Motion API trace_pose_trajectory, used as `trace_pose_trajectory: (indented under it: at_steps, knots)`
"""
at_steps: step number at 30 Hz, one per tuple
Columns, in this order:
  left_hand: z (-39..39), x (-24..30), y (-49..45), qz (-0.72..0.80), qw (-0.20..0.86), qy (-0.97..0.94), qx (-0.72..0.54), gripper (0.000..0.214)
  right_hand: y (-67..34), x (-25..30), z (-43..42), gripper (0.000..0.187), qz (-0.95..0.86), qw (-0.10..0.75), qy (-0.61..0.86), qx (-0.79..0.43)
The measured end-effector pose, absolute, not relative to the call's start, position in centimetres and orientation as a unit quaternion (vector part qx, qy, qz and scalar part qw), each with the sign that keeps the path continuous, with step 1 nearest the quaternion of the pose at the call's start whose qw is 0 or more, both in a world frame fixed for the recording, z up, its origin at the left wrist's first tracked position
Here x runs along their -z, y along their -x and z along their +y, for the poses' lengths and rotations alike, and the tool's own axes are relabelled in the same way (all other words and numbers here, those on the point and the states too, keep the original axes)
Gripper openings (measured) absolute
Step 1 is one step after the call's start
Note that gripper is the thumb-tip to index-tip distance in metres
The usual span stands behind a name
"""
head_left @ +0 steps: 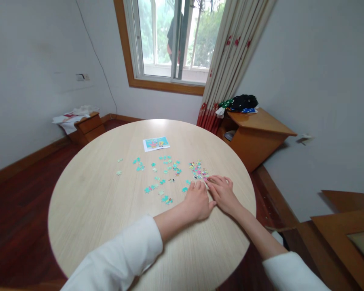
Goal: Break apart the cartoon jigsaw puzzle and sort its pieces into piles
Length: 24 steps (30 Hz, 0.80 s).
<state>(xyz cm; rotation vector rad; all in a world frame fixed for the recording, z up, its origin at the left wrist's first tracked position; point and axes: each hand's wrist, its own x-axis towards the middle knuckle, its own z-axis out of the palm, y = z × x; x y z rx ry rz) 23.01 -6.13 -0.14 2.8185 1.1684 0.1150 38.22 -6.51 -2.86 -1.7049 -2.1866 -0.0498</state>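
Small jigsaw puzzle pieces lie on the round table. A dense pile of mixed pink, yellow and teal pieces (pixel 197 167) sits just beyond my hands. My right hand (pixel 223 193) reaches to the pile's near right edge, thumb and forefinger drawn together at a pink piece. My left hand (pixel 199 201) rests on the tabletop beside it, fingers loosely bent down and thumb apart; its palm is hidden. Left of my left hand are a few teal pieces (pixel 185 188). Farther left, joined teal pieces (pixel 166 199) and a larger teal cluster (pixel 172 166) are spread out.
A picture card (pixel 156 143) lies toward the far side of the pale round table (pixel 109 226). More pieces (pixel 138 164) and pale ones (pixel 119 173) lie leftward. Wooden cabinets (pixel 255 137) stand behind the table, with cloth on top. A person (pixel 171 38) is outside the window.
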Motion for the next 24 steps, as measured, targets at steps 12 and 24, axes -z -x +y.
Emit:
trace_pose_trajectory:
  at_steps: [12,24]
  knots:
    - [-5.7,-1.8,-14.4,0.412,0.075,-0.894,-0.159,0.046,-37.8,1.3,-7.7,0.039,-0.757,0.271,0.589,0.08]
    - [-7.1,0.4,-2.7,0.525,0.061,-0.832,-0.167,0.034,-28.4,0.4,-11.1,0.039,-0.885,0.114,0.45,-0.037]
